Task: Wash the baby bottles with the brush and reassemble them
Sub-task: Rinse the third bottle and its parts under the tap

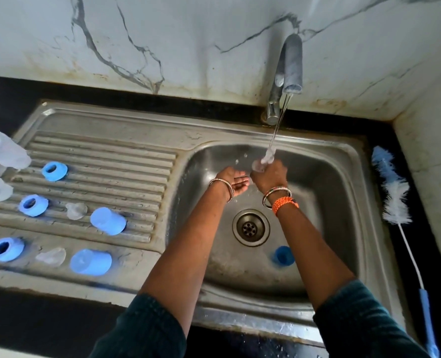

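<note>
A clear teat (264, 161) sits under the tap's (289, 65) running water over the sink (325, 182), gripped by the right hand (269, 177). The left hand (236, 180) lies open, palm up, just beside it.

Steel sink (325, 161), running tap (289, 71), veined marble wall (162, 34), black counter (33, 319)

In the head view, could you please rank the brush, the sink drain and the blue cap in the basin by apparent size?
1. Brush, clearly the longest.
2. Drain.
3. Blue cap, though the right forearm hides part of it.
</note>
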